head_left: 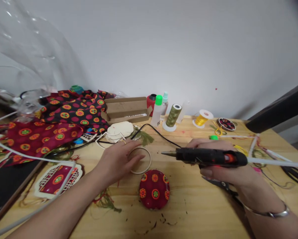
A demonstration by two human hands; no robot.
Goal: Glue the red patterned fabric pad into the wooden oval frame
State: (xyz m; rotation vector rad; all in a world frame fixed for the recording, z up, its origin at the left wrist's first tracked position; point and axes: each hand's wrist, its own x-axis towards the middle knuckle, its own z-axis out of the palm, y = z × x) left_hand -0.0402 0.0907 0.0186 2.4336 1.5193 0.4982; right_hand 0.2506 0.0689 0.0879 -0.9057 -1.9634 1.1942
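My right hand [220,171] is wrapped around a black hot glue gun [210,157], its metal nozzle pointing left. A long white glue stick [275,162] runs out of its back end. On the left, my left hand [121,157] reaches over a thin pale ring [150,162], with thumb and index finger apart. The thumb crosses the ring's edge; whether it presses on it I cannot tell. Between my hands and nearer to me lies a round disc covered in maroon flowered fabric [154,190].
Behind stand a cardboard box [127,111], a green-capped bottle [157,111], an olive thread cone [174,115] and a yellow cord spool [202,119]. Patterned fabric [71,113] and a framed fabric piece [58,179] lie left. Black-handled scissors [295,174] rest right. A black cable [161,134] crosses the table.
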